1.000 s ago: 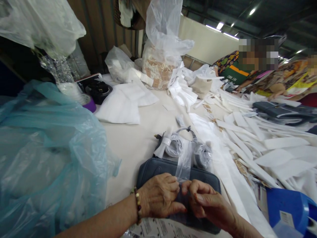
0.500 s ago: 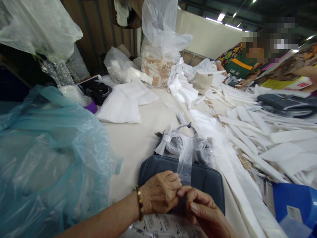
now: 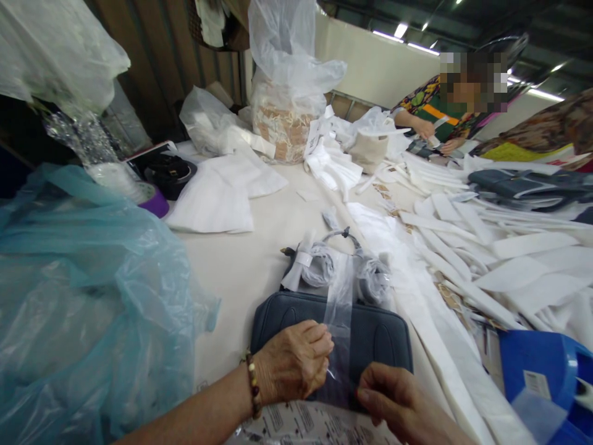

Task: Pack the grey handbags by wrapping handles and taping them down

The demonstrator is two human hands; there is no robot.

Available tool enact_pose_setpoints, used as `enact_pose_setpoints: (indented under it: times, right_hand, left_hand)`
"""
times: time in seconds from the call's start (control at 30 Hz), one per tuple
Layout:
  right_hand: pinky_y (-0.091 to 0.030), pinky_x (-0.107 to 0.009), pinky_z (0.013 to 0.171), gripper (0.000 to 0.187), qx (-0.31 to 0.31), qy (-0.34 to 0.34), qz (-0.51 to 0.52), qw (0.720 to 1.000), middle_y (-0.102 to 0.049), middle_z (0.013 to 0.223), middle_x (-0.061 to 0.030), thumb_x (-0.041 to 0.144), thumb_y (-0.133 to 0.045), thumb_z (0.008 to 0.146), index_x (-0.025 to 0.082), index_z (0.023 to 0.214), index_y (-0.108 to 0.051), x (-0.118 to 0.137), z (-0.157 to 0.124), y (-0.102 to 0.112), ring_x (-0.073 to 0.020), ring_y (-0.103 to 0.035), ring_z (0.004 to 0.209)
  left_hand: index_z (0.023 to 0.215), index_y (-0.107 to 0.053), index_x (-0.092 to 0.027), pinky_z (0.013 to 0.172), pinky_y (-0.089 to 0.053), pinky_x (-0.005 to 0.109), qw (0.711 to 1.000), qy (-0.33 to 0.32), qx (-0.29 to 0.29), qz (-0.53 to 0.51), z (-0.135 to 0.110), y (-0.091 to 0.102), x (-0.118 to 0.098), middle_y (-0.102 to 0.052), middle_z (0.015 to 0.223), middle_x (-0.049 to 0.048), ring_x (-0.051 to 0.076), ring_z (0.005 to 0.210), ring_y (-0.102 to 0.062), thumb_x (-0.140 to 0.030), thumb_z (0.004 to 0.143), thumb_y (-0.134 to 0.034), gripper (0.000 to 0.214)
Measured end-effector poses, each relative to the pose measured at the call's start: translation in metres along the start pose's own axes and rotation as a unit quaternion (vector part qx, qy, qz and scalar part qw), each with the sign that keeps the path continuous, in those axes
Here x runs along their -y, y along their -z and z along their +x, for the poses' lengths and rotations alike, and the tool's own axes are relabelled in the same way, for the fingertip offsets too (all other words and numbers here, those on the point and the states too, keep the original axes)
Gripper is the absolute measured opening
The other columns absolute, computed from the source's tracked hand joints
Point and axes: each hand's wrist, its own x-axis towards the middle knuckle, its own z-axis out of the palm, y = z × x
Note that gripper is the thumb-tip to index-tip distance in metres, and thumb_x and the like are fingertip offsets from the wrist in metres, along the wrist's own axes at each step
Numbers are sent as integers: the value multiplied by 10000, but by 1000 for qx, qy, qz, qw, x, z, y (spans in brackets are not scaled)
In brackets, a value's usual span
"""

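– Where is the bag [image 3: 380,337] to be found?

– At the lower centre of the frame, laid on the pale surface [image 3: 220,259]. Its dark blue side is crossed by a clear strip [image 3: 340,318]. Wrapped coils [image 3: 319,264] and a handle [image 3: 345,232] are seen beyond its upper edge.

– How is the left hand [image 3: 299,358] placed?

– Over the bag, with its grip curled inward just beside the strip. Whether the strip is gripped cannot be told. A beaded bracelet [image 3: 253,383] is worn there.

– And the right hand [image 3: 393,395]?

– It is held at the bag's lower right, apart from the left one. Thumb and forefinger are brought near each other; whether anything is pinched in that grip cannot be told.

– What is seen around them?

– A printed sheet [image 3: 296,426] is laid along the bottom edge. The left of the frame is filled by blue plastic [image 3: 92,290]. A blue bin [image 3: 537,364] is seen at lower right, and white strips [image 3: 523,253] are heaped above it. At upper right, something small is being handled by another person [image 3: 430,111].
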Motion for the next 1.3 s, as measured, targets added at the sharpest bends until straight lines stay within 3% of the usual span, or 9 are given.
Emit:
enact_pose_setpoints:
  times: [0.07, 0.13, 0.23, 0.4, 0.57, 0.8, 0.9, 1.13, 1.3]
  right_hand:
    - [-337, -248, 537, 238, -27, 73, -147, 986, -491, 635, -12, 348, -417, 820, 190, 646, -459, 10, -1, 7, -138, -461, 578]
    - [-334, -257, 547, 207, -44, 123, -290, 948, -515, 702, -36, 198, -376, 847, 184, 663, -470, 20, -1, 13, -144, -476, 589]
    - [-306, -264, 500, 266, -46, 159, -444, 881, -537, 739, -59, -21, -343, 740, 174, 716, -523, 33, -1, 22, -146, -464, 529]
    - [-364, -268, 525, 394, -61, 285, -518, 804, -579, 724, -50, -95, -357, 566, 191, 739, -566, 53, -15, 38, -172, -530, 562]
    - [-398, -257, 621, 392, -36, 378, -539, 752, -607, 784, -17, -73, -410, 575, 208, 804, -559, 70, -22, 43, -161, -561, 661]
    - [-353, -320, 625, 230, -11, 368, -598, 712, -568, 748, -22, -16, -481, 700, 197, 743, -557, 61, 43, 36, -185, -545, 664]
    - [-341, -322, 618, 215, 11, 361, -604, 710, -578, 753, -31, -2, -488, 754, 190, 737, -583, 62, 61, 36, -189, -557, 681]
    - [-334, -323, 666, 216, -4, 321, -598, 734, -587, 746, -22, 16, -489, 765, 197, 725, -602, 68, 66, 34, -179, -555, 690]
    - [-344, -331, 650, 173, 1, 295, -605, 740, -602, 773, -43, 56, -519, 767, 183, 736, -631, 71, 67, 34, -192, -580, 687]
  left_hand:
    - [847, -622, -136, 879, -442, 324, 1000, -4, -26, 3, 0, -2, 0, -646, 962, 69, 184, 977, -554, -189, 885, -484, 152]
    - [860, -623, -131, 868, -446, 316, 998, -8, -58, 8, 0, -3, 0, -653, 947, 55, 180, 950, -563, -189, 894, -484, 155]
    - [892, -623, -110, 865, -445, 300, 996, 3, -90, 6, 1, -3, 0, -658, 928, 41, 170, 923, -568, -181, 898, -486, 154]
    - [931, -621, -100, 923, -415, 314, 998, 0, -63, -13, -2, -1, 1, -642, 1012, 63, 188, 999, -544, -185, 863, -508, 158]
    - [922, -624, -87, 940, -403, 315, 998, -2, -48, -34, -4, -1, 2, -625, 1029, 71, 199, 1001, -529, -171, 829, -519, 164]
    - [859, -613, -96, 807, -433, 318, 998, 3, -9, -65, 0, 1, 2, -608, 896, 58, 184, 876, -525, -133, 810, -525, 107]
    - [864, -616, -103, 817, -427, 316, 997, 5, -5, -74, 0, 1, 2, -623, 938, 73, 192, 921, -528, -129, 820, -502, 124]
    - [881, -607, -110, 876, -417, 337, 997, -1, -4, -82, -2, 0, 3, -638, 951, 89, 200, 918, -548, -112, 815, -479, 144]
    - [1171, -512, -42, 859, -414, 327, 997, 22, 0, -73, 0, 3, 1, -633, 1004, 88, 209, 962, -535, -128, 834, -477, 350]
